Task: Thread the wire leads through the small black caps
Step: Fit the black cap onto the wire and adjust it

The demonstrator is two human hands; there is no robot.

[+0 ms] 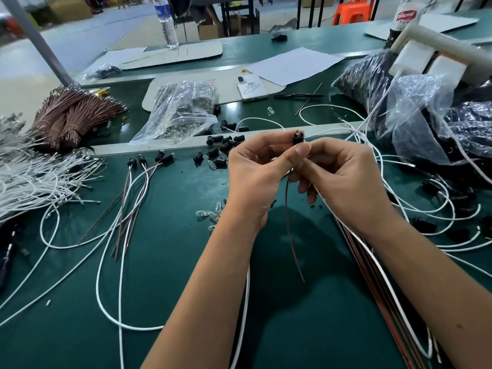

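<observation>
1. The thin brown wire lead (288,222) hangs below both hands, over the green tabletop (186,262); keep it slack.
2. The left hand (255,179) and right hand (343,177) both pinch the small black plastic cap (297,138); I'd steady it and draw the lead straight through.
3. Loose black caps (226,145) lie beyond.

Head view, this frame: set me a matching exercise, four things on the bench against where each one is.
Things:
1. black cap
2. phone
3. brown wire bundles
4. water bottle

Places:
A. far edge of the bench, standing upright
B. left side of the bench, tied in bunches
C. pinched between the fingertips of both hands
D. lying on a pale board behind the clear bag

Pairs: 1-C, 2-D, 3-B, 4-A
</observation>
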